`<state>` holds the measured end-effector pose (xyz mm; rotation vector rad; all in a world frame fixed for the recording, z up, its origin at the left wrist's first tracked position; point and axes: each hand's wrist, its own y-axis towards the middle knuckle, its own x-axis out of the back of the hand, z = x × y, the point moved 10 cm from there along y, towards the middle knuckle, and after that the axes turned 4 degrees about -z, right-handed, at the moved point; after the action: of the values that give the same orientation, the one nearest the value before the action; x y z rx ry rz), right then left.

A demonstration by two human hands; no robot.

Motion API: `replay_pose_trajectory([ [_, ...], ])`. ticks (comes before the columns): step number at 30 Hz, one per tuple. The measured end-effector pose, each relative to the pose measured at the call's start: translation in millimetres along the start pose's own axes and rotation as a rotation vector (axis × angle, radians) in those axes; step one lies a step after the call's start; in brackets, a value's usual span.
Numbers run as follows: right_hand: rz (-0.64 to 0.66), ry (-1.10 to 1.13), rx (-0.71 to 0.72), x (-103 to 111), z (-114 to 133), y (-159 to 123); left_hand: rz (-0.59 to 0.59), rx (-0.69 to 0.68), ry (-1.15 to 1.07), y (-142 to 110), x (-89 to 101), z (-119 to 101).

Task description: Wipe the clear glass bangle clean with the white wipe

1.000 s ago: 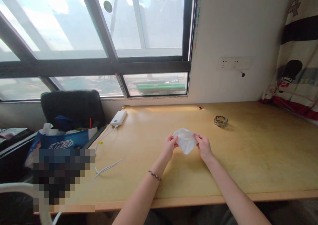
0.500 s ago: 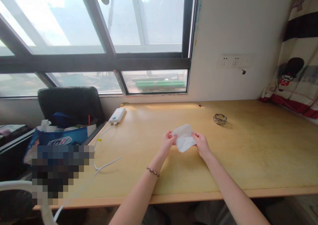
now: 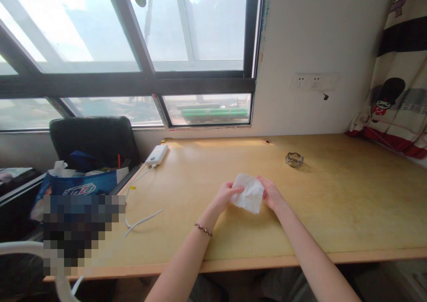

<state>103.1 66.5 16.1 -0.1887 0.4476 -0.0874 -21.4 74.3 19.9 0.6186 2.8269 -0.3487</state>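
Observation:
A folded white tissue [image 3: 247, 193] is held between both my hands just above the middle of the yellow wooden desk [image 3: 350, 204]. My left hand [image 3: 224, 194] pinches its left edge, and a thin beaded bracelet sits on that wrist. My right hand [image 3: 271, 194] grips the right edge, its fingers closed on the paper. A small silver ring-shaped object [image 3: 294, 159] lies on the desk beyond my right hand, apart from the tissue.
A white power bank [image 3: 156, 155] with a white cable [image 3: 142, 222] lies at the desk's left side. A black chair [image 3: 95, 139] holding a blue bag [image 3: 80, 187] stands to the left. Wall sockets [image 3: 313, 82] are above the desk; patterned fabric [image 3: 393, 93] hangs at right.
The tissue has come down a little toward the desk and my hands have drawn closer together around it. The view shifted slightly.

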Motion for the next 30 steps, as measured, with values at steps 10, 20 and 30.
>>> replay_pose_trajectory([
  [10,0.050,-0.054,0.006,-9,-3,-2,-0.195,-0.157,-0.020,7,21.2,-14],
  [20,-0.047,0.018,0.082,7,11,0,-0.174,-0.084,-0.118,5,19.8,-17],
  [30,-0.047,-0.181,0.250,3,25,-4,-0.154,-0.107,-0.162,8,24.2,-17],
])
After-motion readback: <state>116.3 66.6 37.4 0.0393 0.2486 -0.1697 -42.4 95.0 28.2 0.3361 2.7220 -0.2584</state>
